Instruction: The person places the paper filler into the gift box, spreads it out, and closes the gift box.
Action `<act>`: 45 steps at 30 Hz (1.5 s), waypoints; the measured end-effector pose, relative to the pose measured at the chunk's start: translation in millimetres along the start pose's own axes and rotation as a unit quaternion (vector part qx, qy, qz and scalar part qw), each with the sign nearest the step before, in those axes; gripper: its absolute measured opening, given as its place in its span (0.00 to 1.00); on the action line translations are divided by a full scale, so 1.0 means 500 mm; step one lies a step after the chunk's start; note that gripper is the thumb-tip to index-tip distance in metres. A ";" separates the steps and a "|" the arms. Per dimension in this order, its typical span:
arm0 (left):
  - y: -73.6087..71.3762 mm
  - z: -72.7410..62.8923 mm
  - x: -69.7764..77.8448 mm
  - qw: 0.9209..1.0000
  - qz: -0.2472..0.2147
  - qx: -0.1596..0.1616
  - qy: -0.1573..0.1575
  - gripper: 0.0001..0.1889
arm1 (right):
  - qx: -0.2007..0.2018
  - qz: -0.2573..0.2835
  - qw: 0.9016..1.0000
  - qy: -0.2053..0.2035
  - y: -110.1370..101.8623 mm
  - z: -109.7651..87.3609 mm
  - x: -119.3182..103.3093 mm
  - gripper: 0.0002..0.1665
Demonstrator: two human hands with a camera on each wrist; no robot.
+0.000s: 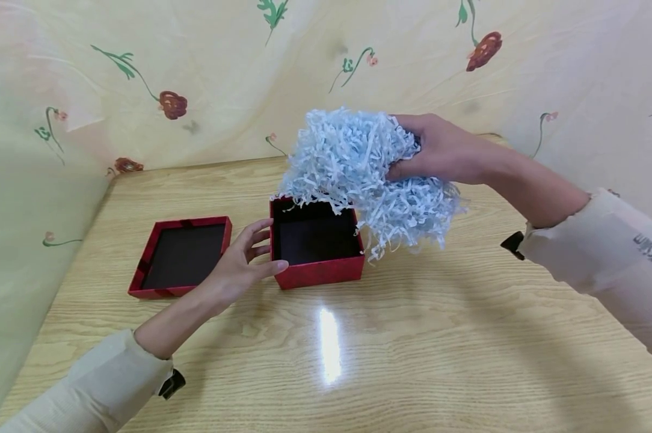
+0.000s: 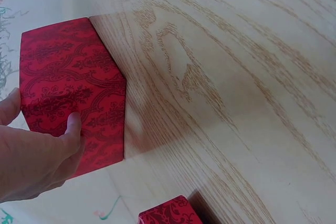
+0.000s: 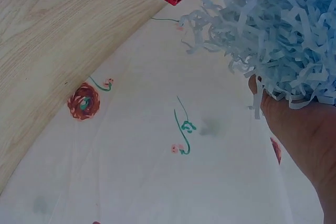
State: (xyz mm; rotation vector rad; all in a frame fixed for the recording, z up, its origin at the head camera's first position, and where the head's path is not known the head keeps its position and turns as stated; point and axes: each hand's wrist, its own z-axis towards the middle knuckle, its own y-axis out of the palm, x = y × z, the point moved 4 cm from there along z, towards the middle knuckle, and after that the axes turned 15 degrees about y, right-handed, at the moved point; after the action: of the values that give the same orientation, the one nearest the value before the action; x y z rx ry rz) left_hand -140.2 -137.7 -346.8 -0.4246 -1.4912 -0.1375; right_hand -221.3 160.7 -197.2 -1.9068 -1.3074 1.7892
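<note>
My right hand grips a big fluffy clump of pale blue shredded paper, held up over the back and right side of an open red box. Loose strands hang from it past the box's right rim. The box has a dark, black-lined inside, and the paper hides its back right corner. At the box's left side, my left hand holds it, thumb at the front corner and fingers along the left wall. In the left wrist view, the thumb lies against the dark-patterned red wall.
Left of the box, a red lid lies with its black inside up on the wood-grain table. Flower-printed cloth rises behind the table and along both sides. A bright light reflection shows on the tabletop in front of the box.
</note>
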 end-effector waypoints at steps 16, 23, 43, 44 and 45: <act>-0.001 0.003 0.000 1.000 0.002 0.000 -0.001 0.41 | -0.058 -0.104 0.993 0.000 0.070 0.090 -0.003 0.46; -0.002 0.003 0.000 1.000 0.004 0.000 -0.001 0.42 | -0.044 -0.120 0.991 -0.050 0.094 0.107 -0.023 0.42; 0.001 0.005 -0.002 1.000 -0.007 -0.005 0.010 0.41 | 0.013 -0.217 0.973 -0.076 0.185 0.145 -0.056 0.46; 0.000 0.004 -0.002 1.000 -0.006 -0.006 0.010 0.41 | 0.014 -0.220 0.972 -0.078 0.191 0.145 -0.057 0.46; 0.000 0.004 -0.002 1.000 -0.005 -0.007 0.011 0.41 | 0.015 -0.224 0.971 -0.080 0.196 0.146 -0.058 0.46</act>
State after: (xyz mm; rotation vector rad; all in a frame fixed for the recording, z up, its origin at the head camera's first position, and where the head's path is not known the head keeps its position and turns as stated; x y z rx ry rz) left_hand -142.0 -137.2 -347.6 -0.4255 -1.4720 -0.1589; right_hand -238.4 54.2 -261.3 -1.3304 -1.5979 1.7331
